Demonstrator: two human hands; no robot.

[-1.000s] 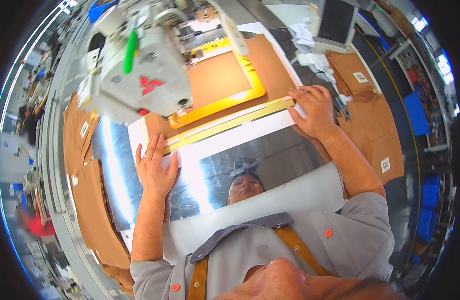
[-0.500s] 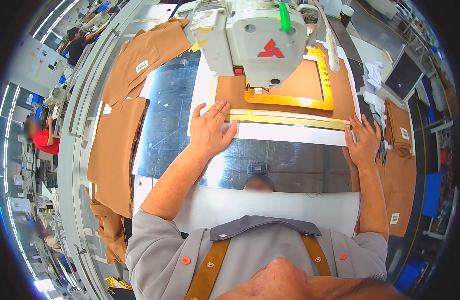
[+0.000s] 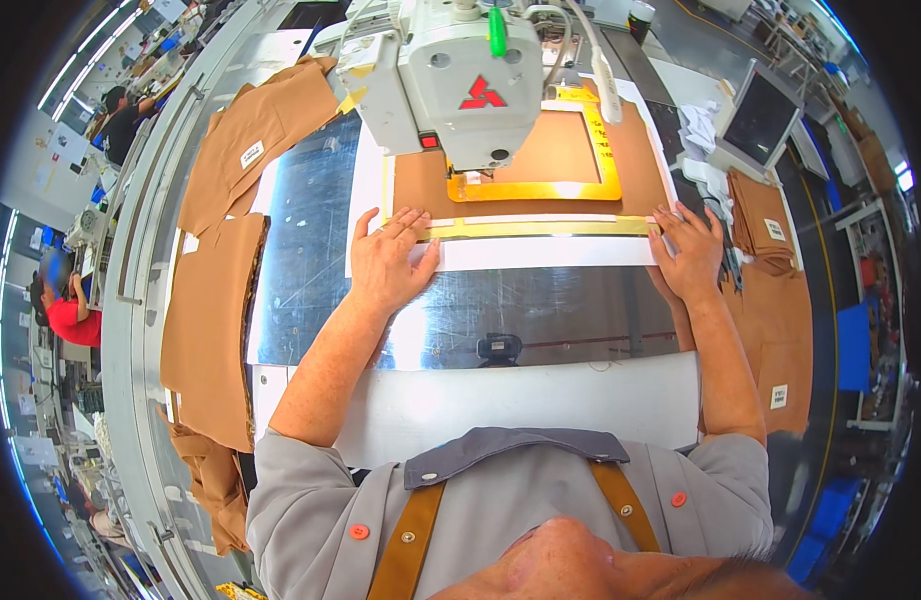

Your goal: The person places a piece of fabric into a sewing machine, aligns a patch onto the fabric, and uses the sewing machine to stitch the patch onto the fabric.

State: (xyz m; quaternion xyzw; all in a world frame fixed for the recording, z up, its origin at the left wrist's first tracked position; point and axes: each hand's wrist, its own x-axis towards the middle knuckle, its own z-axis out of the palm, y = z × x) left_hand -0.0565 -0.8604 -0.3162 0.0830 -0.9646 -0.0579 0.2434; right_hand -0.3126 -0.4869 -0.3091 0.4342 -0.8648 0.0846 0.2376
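Yellow strip (image 3: 541, 227) runs crosswise along the near edge of a brown fabric panel (image 3: 418, 187), with one bare hand at each end. The left hand (image 3: 391, 262) lies palm down at the strip's left end, fingers extended and close together, thumb spread well away. The right hand (image 3: 693, 252) rests at the other end, fingers reaching forward and a little apart, thumb apart from them too; both are flat and loosely spread rather than closed around anything. Beneath the strip and panel is a white sheet (image 3: 541, 254), its near border showing between the hands. On the panel, just beyond the strip, sits a yellow rectangular frame (image 3: 541, 190), partly hidden by the pale machine head (image 3: 466, 120), which bears a red emblem and a green lever (image 3: 497, 32). Shiny metal tabletop (image 3: 306, 250) surrounds the sheet on the left and near sides. Farther left lie a brown fabric stack (image 3: 209, 330) and, above it, labelled brown pieces (image 3: 261, 125). To the right are folded brown cloth (image 3: 766, 215), crumpled white material (image 3: 697, 130) and a dark-screened monitor (image 3: 761, 112). At far left, a person in red (image 3: 73, 322) is seen.
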